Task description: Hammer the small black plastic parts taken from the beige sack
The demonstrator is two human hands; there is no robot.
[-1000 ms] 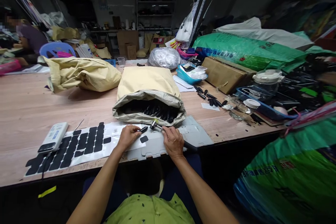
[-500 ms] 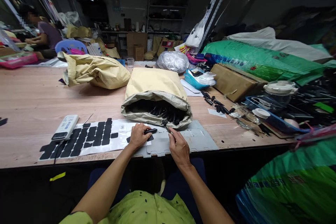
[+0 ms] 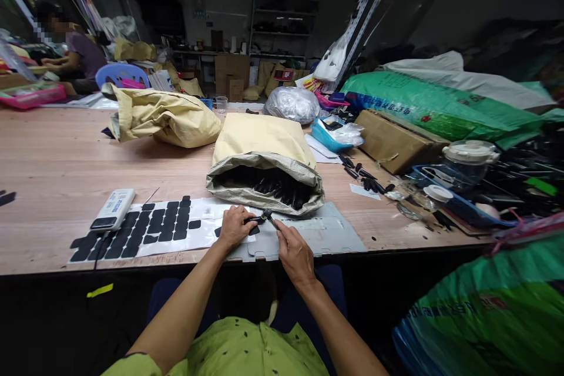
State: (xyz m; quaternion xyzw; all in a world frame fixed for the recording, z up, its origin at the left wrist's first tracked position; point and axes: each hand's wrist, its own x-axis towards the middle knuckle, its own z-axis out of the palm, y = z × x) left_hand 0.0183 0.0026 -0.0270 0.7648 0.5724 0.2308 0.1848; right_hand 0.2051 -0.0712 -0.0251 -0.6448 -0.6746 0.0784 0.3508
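My left hand (image 3: pixel 235 227) is closed on a small black handle-like piece (image 3: pixel 252 220), low over the grey board (image 3: pixel 308 234). In my right hand (image 3: pixel 296 254), the fingers pinch a thin-shafted tool with a small dark head (image 3: pixel 267 214). The tool's head meets or overlaps the near end of the black piece; whether they touch I cannot tell. Just beyond both hands lies a tan woven sack (image 3: pixel 264 138), its mouth towards me, with many similar black pieces (image 3: pixel 284 190) inside. Left of my left hand is a sheet of black stickers (image 3: pixel 162 224).
A white device (image 3: pixel 113 210) with a cable rests on the stickers. Another tan sack (image 3: pixel 170 120) stands at back left. Loose black pieces (image 3: pixel 368 179), a cardboard box (image 3: pixel 399 140) and a lidded jar (image 3: pixel 469 158) are at right. A co-worker (image 3: pixel 79 59) sits far left.
My right hand has moved left with the tool, bringing its dark head to the black piece. My left hand keeps hold of the piece. The view has shifted slightly.
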